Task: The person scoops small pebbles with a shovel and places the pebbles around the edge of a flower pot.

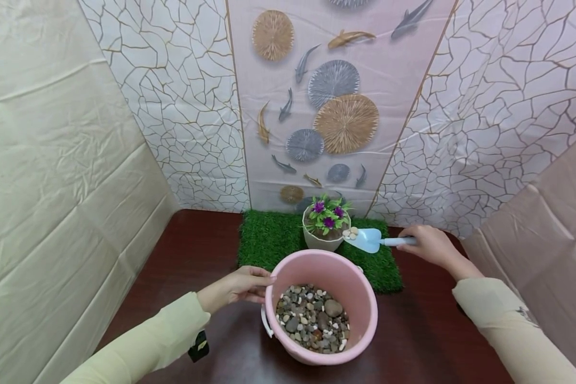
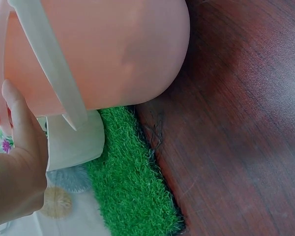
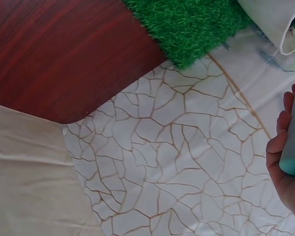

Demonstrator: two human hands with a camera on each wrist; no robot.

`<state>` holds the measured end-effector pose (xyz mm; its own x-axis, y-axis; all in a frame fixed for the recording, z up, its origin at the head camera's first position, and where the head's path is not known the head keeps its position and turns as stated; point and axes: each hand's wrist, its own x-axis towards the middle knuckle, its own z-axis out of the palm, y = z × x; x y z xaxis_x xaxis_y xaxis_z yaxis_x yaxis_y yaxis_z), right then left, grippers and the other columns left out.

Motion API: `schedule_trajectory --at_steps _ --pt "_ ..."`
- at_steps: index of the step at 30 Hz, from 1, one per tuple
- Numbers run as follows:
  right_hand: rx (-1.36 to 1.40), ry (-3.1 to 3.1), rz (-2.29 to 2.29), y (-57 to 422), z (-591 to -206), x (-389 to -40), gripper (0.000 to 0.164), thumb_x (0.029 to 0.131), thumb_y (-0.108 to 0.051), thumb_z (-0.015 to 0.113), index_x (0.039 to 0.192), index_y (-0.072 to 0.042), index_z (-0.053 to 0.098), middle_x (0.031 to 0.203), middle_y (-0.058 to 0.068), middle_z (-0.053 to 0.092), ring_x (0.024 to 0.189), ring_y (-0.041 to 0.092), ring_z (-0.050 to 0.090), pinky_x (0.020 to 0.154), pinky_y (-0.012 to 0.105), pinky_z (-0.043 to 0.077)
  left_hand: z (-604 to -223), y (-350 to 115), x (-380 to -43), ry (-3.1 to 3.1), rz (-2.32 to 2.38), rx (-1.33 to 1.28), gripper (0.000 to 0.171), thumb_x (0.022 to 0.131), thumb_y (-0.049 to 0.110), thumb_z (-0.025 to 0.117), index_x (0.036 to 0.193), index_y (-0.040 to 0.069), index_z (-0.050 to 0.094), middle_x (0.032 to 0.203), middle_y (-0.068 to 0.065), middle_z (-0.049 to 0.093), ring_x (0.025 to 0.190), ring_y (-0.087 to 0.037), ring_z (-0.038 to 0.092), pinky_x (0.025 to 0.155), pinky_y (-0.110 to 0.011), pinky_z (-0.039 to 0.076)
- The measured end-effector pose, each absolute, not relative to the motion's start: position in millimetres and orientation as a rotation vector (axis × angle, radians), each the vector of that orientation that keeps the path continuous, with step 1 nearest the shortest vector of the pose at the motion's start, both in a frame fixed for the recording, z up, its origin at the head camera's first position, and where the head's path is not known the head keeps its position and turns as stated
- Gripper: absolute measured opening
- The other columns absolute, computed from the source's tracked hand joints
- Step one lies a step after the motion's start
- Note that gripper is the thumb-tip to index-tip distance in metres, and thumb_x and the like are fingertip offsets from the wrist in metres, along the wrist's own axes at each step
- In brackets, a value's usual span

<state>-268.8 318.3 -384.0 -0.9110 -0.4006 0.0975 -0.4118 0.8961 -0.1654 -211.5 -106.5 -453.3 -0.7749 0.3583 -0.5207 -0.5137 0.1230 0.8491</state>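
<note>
we find the right hand [image 1: 431, 246] closed firmly about the handle of a pale blue trowel [image 1: 368, 241], fingers wrapped round it; no gap shows in this grip. the blade extends to the person's left and carries a few light pebbles [image 1: 351, 233] at its tip. the tip lies at the right rim of a white flowerpot [image 1: 320, 244]; whether it touches that rim we cannot tell.

we note the left hand [image 1: 240, 285] at the left rim of a pink bucket [image 1: 319, 266], its digits nearly together and pinching the edge between them. the bucket stands upright and holds a layer of mixed stones [image 1: 307, 320], grey, brown and white, some larger than the rest. its white bail [image 1: 266, 323] hangs down the left side, below the left hand.

the flowerpot stands upright on a green grass mat [image 1: 269, 232] and contains brown fill and a leafy plant [image 1: 327, 213] with purple flowers. we record the bucket as the main obstruction: it stands in front of the pot, covers part of the mat, and, with its bail, partly hides the pot from the left wrist view.

beneath all is a dark red-brown table [image 1: 206, 256]; behind it we observe a cloth backdrop [image 1: 192, 106] with crackle pattern and printed fish.
</note>
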Motion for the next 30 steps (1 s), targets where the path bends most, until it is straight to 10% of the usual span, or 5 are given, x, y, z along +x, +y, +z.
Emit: schedule_trajectory --at_steps 30 --pt "0.485 -3.081 0.184 287 -395 -303 0.014 0.083 -0.016 0.072 0.083 -0.002 0.068 0.073 0.01 0.066 0.059 0.022 0.059 0.051 0.039 0.05 -450 -106 -210 1.751 1.731 -0.165 0.03 0.091 0.013 0.061 0.117 -0.002 0.058 0.085 -0.007 0.07 0.065 -0.009 0.066 0.063 -0.024 0.06"
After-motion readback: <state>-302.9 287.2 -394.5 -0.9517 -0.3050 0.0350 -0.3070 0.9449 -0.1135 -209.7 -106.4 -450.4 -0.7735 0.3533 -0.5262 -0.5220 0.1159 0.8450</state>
